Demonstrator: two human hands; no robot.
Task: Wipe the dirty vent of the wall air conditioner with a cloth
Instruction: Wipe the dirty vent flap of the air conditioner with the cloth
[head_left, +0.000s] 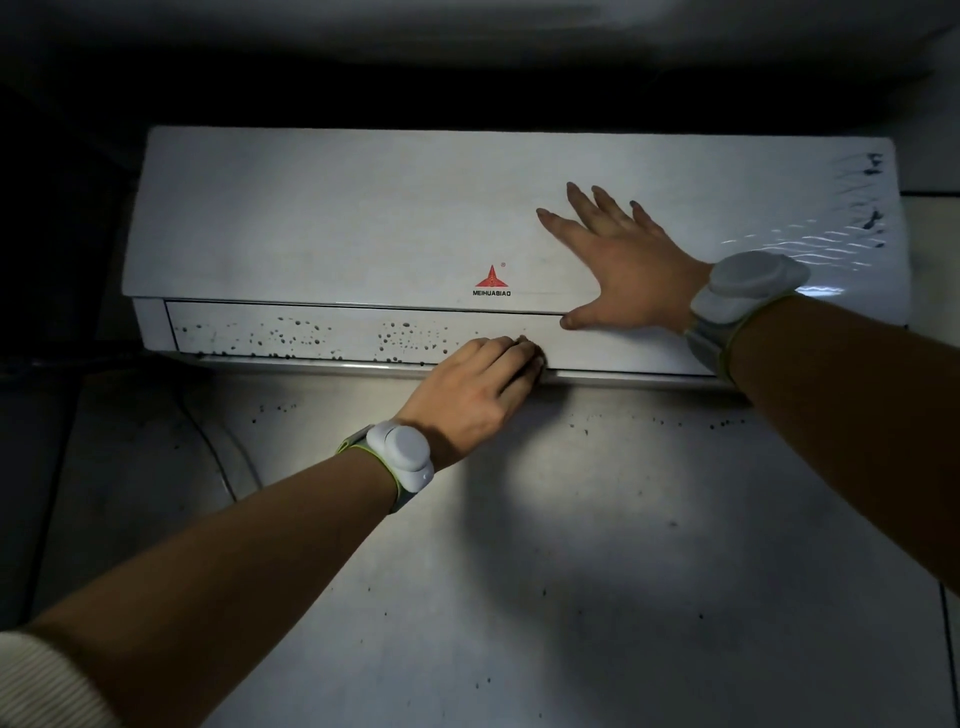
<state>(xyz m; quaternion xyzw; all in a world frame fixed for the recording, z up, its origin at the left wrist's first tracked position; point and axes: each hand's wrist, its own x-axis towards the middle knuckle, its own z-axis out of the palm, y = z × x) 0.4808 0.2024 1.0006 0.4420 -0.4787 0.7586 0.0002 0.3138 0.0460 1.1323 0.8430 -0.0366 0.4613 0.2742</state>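
The white wall air conditioner (332, 218) fills the upper middle of the head view. Its vent flap (322, 335) runs along the bottom edge and is speckled with dark spots on its left and middle parts; the stretch to the right of my left hand looks clean. My left hand (478, 389) presses on the flap near its middle with the fingers curled under. No cloth shows, and anything under the fingers is hidden. My right hand (618, 265) lies flat on the front panel with its fingers spread and the thumb at the flap's upper edge.
A red logo (491, 280) marks the panel just left of my right hand. The grey wall (571, 519) below the unit carries scattered dark specks. A cable (218, 447) hangs down the wall at the lower left. Dark smears (872, 208) mark the unit's right end.
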